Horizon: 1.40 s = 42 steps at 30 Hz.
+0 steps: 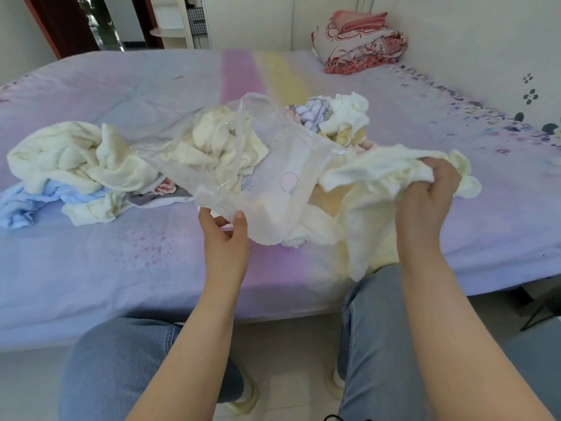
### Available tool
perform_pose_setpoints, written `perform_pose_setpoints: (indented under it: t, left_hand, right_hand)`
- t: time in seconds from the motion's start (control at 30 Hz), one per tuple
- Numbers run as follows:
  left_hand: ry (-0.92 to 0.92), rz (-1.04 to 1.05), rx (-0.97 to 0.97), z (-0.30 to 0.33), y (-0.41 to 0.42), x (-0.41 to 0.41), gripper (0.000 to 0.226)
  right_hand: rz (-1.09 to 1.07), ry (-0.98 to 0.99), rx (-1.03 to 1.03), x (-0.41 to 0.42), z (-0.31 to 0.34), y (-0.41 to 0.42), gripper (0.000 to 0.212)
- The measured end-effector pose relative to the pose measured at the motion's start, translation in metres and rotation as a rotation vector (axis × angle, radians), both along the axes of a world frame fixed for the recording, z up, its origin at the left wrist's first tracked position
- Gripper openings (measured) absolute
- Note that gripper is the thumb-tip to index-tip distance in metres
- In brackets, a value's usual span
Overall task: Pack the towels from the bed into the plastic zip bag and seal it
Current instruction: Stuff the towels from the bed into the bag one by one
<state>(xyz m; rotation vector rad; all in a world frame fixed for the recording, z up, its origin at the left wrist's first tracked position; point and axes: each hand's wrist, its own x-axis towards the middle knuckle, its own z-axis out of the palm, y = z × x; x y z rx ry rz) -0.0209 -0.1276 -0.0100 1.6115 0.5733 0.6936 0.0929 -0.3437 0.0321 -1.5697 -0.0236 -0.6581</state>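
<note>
On the left of the bed [91, 268], a heap of cream towels [69, 159] lies over a pale blue towel [21, 205]. Just right of it, the plastic zip bag [273, 183] is lifted above the sheet, with a cream towel [218, 147] showing through its clear wall. The left hand [224, 238] pinches the bag's near edge between thumb and fingers. Beyond the bag lies a small pile of white and striped towels [331, 117]. Further right, the right hand [428, 189] grips a cream towel [373, 189] in curled fingers; its loose end drapes toward the near edge. Folded red-patterned bedding [361, 47] sits at the far right corner.
</note>
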Motion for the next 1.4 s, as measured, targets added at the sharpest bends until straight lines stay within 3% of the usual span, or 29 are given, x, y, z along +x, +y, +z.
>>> perform_pose_setpoints:
  t: [0.07, 0.17, 0.23, 0.3, 0.37, 0.43, 0.53, 0.6, 0.7, 0.8, 0.87, 0.93, 1.0, 1.07, 1.1, 1.13, 1.27, 1.4]
  left_hand:
    - [0.002, 0.000, 0.000, -0.001, 0.001, 0.000, 0.040]
    - [-0.002, 0.000, -0.009, -0.001, 0.003, 0.000, 0.037]
    - [-0.001, -0.003, -0.014, -0.002, 0.005, 0.001, 0.036]
    - [0.000, -0.011, -0.014, -0.003, 0.006, 0.002, 0.036]
    - [0.014, -0.029, 0.000, -0.003, 0.006, 0.002, 0.039]
    - [0.045, -0.050, 0.050, -0.004, 0.005, 0.001, 0.047]
    - [0.144, -0.075, 0.196, -0.010, 0.005, 0.000, 0.064]
    - [0.208, -0.057, 0.281, -0.012, 0.004, -0.002, 0.071]
    - [0.261, 0.006, 0.322, -0.008, 0.004, -0.006, 0.078]
    - [0.244, -0.003, 0.301, -0.004, 0.008, -0.009, 0.080]
    - [0.227, -0.021, 0.294, -0.002, 0.009, -0.010, 0.080]
    - [0.202, -0.020, 0.243, 0.003, 0.007, -0.012, 0.075]
    - [0.163, -0.030, 0.214, 0.006, 0.006, -0.015, 0.074]
    - [0.115, -0.039, 0.200, 0.009, 0.012, -0.021, 0.071]
    - [0.104, -0.036, 0.190, 0.011, 0.016, -0.024, 0.069]
    - [0.099, -0.027, 0.177, 0.013, 0.021, -0.026, 0.066]
    - [0.032, -0.014, 0.152, 0.016, 0.034, -0.030, 0.064]
    - [-0.024, -0.006, 0.118, 0.021, 0.037, -0.031, 0.064]
  right_hand:
    - [0.049, 0.090, -0.393, 0.001, -0.008, -0.001, 0.029]
    - [0.172, 0.453, -0.975, 0.002, -0.051, -0.004, 0.030]
    - [0.241, 0.725, -1.165, -0.002, -0.074, -0.004, 0.038]
    - [0.369, 0.869, -1.133, -0.004, -0.085, -0.001, 0.045]
    - [0.472, 0.890, -1.029, 0.000, -0.090, 0.003, 0.064]
    - [0.440, 0.841, -0.978, 0.001, -0.095, 0.009, 0.073]
    - [0.314, 0.728, -0.992, -0.008, -0.109, 0.024, 0.056]
    - [0.320, 0.708, -0.891, -0.014, -0.110, 0.028, 0.044]
    - [0.564, 0.695, -0.612, -0.024, -0.075, 0.025, 0.029]
    - [0.979, 0.564, -0.117, -0.050, -0.012, 0.035, 0.035]
    - [1.076, 0.377, -0.044, -0.059, 0.014, 0.062, 0.035]
    - [0.863, 0.164, -0.248, -0.054, 0.026, 0.102, 0.036]
    - [0.713, 0.035, -0.669, -0.033, 0.022, 0.140, 0.052]
    - [0.755, 0.279, -1.224, -0.012, 0.016, 0.169, 0.058]
    - [0.758, 0.377, -1.383, -0.007, 0.013, 0.175, 0.056]
    - [0.743, 0.400, -1.440, -0.008, 0.013, 0.176, 0.052]
    - [0.724, 0.182, -1.311, -0.020, 0.022, 0.182, 0.040]
    - [0.835, 0.321, -1.562, 0.000, 0.025, 0.224, 0.038]
